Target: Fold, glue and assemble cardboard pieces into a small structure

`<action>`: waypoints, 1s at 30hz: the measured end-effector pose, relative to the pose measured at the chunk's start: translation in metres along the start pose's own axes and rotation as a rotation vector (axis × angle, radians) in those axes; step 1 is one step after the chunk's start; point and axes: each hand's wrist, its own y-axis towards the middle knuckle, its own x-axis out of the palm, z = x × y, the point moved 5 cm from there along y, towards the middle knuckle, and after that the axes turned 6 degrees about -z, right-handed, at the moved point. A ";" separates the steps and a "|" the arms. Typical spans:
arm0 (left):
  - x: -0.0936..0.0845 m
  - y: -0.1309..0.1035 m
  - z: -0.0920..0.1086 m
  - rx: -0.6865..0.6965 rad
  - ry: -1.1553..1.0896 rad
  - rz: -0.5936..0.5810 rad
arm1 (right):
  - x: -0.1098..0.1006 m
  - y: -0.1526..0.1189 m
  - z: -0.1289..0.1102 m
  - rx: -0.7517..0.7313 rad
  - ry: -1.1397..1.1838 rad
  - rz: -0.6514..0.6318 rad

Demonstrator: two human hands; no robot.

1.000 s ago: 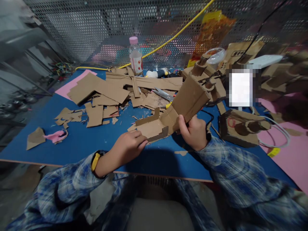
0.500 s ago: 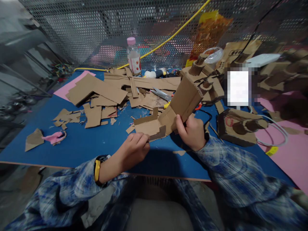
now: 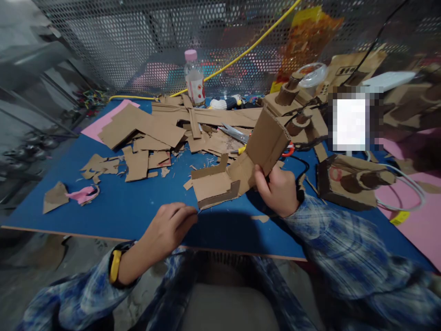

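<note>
My right hand (image 3: 278, 188) grips a folded cardboard piece (image 3: 267, 138) at its lower front edge, thumb on the near face. One wide panel of the piece stands up at a tilt. Its other end lies low to the left as a shallow tray with short upright walls. My left hand (image 3: 172, 225) is apart from the piece, just in front of its tray end. Its fingers are loosely bent, with nothing visible in them. Behind the piece lie scissors (image 3: 234, 133) with grey blades; an orange-red loop (image 3: 289, 149) shows beside the upright panel.
Cardboard sheets (image 3: 138, 122) and scraps (image 3: 136, 165) cover the back left of the blue table (image 3: 120, 207). A pink-capped bottle (image 3: 195, 80) stands behind. To the right are a cardboard block with tubes (image 3: 347, 184), a white cable (image 3: 409, 184) and pink paper (image 3: 423, 220).
My left hand has moved off the cardboard's tray end, left and toward me. My right hand keeps its grip. The whole view has shifted slightly.
</note>
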 end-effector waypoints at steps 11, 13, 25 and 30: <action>0.016 -0.015 0.022 0.096 -0.161 0.084 | -0.004 -0.008 -0.009 -0.005 -0.082 0.023; 0.024 -0.017 0.026 0.087 -0.207 0.116 | -0.005 -0.010 -0.011 -0.005 -0.078 0.009; 0.018 -0.003 0.017 -0.170 0.209 0.161 | -0.011 -0.009 -0.017 -0.082 -0.084 0.050; 0.019 0.011 0.030 -0.008 0.418 0.194 | -0.009 -0.010 -0.016 -0.078 -0.092 0.027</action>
